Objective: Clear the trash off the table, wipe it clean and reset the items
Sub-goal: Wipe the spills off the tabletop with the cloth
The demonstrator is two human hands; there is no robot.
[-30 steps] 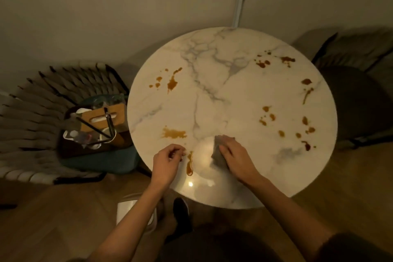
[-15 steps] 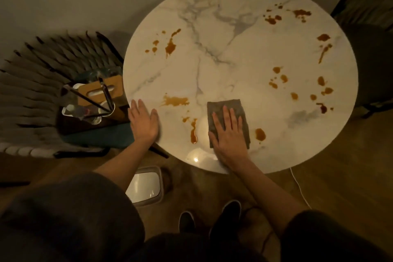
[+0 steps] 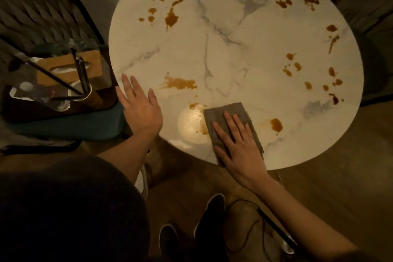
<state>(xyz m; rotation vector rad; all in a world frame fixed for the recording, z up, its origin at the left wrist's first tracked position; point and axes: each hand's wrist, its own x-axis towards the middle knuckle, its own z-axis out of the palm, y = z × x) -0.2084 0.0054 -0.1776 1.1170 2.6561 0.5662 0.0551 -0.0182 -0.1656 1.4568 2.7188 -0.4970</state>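
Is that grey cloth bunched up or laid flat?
Flat: the grey cloth lies spread on the table under the right hand.

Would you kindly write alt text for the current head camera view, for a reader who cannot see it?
A person's right hand presses a flat grey cloth onto a round white marble-pattern table dotted with brown spills, while the left hand rests open at the table's left edge. A chair at left holds a brown tissue box and other items.

A woven-back chair (image 3: 32, 19) stands left, a dark chair (image 3: 370, 17) right, on wooden floor (image 3: 340, 176)
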